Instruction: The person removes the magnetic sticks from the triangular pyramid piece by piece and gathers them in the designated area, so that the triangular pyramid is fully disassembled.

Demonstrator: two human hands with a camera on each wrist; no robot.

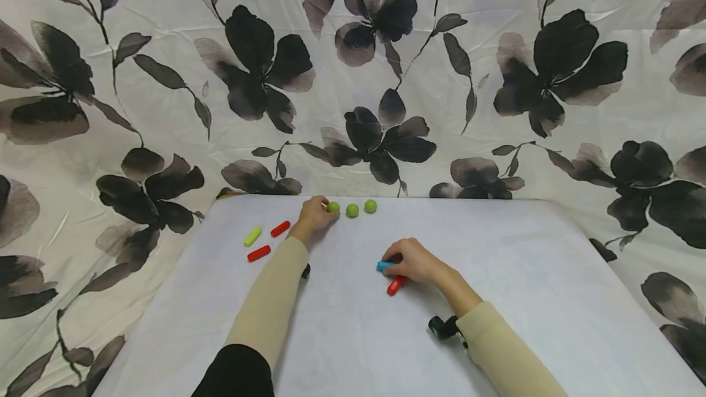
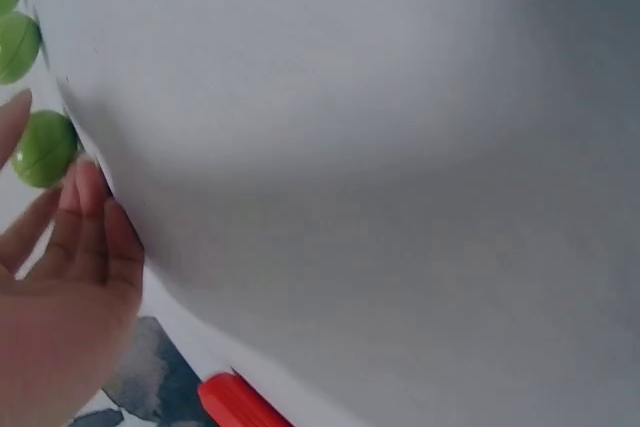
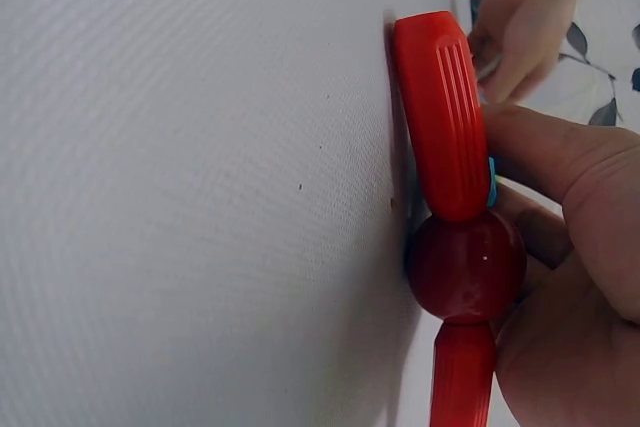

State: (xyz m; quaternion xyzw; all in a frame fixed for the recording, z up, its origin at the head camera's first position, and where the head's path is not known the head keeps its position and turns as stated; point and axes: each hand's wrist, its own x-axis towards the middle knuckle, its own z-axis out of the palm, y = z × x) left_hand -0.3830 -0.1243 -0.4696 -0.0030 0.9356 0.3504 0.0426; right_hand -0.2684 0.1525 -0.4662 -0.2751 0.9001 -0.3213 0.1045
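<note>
While my left hand (image 1: pixel 313 216) reaches to the far edge of the white table (image 1: pixel 529 287), its fingers (image 2: pixel 85 222) lie nearly straight and its fingertips touch the leftmost of three green balls (image 1: pixel 333 206), gripping nothing. Item: second green ball (image 1: pixel 352 210) and third green ball (image 1: pixel 371 206), in a row to the right of the first, each a little apart. Item: my right hand (image 1: pixel 415 260), mid-table, fingers curled over a cluster of pieces: a blue piece (image 1: pixel 383 266) showing at the fingertips, a red cylinder (image 3: pixel 442 112), a dark red ball (image 3: pixel 465 264) beneath the palm. Item: yellow-green cylinder (image 1: pixel 252 236) and two red cylinders (image 1: pixel 280 228), far left, loose.
</note>
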